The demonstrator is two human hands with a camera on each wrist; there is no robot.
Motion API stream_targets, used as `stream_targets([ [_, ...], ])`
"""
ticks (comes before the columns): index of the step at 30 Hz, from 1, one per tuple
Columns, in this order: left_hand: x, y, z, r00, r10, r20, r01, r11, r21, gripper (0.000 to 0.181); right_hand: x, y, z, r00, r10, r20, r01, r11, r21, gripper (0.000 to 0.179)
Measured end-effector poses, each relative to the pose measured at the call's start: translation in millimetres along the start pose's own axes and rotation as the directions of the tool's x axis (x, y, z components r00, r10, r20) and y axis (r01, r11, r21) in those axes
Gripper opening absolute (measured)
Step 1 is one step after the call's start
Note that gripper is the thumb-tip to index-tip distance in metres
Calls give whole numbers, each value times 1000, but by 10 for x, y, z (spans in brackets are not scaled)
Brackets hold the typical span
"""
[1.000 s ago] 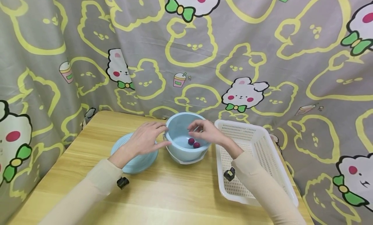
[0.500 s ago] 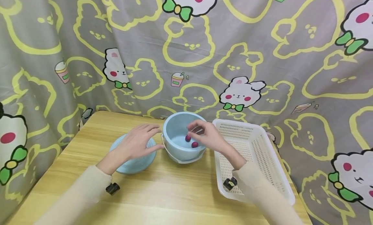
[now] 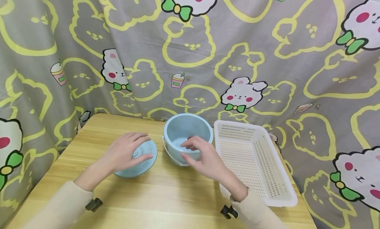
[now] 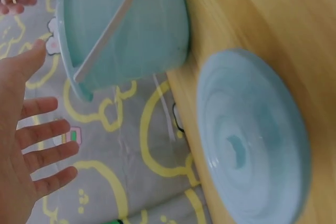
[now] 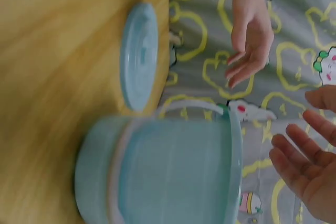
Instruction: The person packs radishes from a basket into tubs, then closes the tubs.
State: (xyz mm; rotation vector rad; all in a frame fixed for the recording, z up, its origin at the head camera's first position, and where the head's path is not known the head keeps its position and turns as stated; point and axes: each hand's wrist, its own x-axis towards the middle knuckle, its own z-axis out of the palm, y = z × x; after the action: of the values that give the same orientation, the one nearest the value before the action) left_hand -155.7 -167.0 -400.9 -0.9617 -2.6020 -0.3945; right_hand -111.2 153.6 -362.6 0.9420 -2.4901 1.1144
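In the head view a light blue bucket stands upright on the table, its white handle lowered against its side. A dark red ball shows inside it, mostly covered by my right hand. That hand hovers over the bucket's front right rim, fingers loosely bent, with nothing in them. To the left lies a round blue lid, flat on the tabletop. My left hand is held above this lid with relaxed fingers and holds nothing. The left wrist view shows the lid apart from the fingers.
A white perforated basket sits right of the bucket, close beside it. The wooden table runs back to a grey patterned curtain.
My left hand has drawn back leftward, away from the bucket. My right hand has come from over the bucket's opening toward its front, and now hides most of the two red balls.
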Motion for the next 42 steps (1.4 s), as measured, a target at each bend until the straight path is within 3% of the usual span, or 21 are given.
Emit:
stream_targets([
  [6, -234, -97, 8, 999, -21, -44, 20, 1000, -15, 55, -107, -152, 176, 998, -55, -35, 56, 998, 18, 27],
  [10, -397, -204, 22, 997, -49, -65, 49, 999, -2, 58, -160, -218, 357, 996, -90, -17, 89, 995, -35, 30],
  [15, -563, -356, 46, 995, -67, -73, 67, 998, -2, 59, -208, -252, 618, 998, -45, 41, 49, 995, -86, 37],
  [20, -725, -480, 58, 994, -108, -34, 108, 994, -10, 61, -205, -207, 859, 994, -23, 111, 40, 986, -161, 48],
  [27, -914, -637, 87, 979, -197, 49, 197, 980, 4, 69, -170, -82, 1158, 979, -10, 201, 79, 937, -340, 58],
  [33, -1029, -748, 109, 963, -246, 114, 246, 969, 14, 82, -115, -7, 1402, 969, 42, 243, 89, 857, -507, 71],
  [42, -1110, -834, 188, 944, -282, 172, 282, 959, 24, 98, -53, 38, 1674, 930, 164, 328, 66, 804, -591, 90],
])
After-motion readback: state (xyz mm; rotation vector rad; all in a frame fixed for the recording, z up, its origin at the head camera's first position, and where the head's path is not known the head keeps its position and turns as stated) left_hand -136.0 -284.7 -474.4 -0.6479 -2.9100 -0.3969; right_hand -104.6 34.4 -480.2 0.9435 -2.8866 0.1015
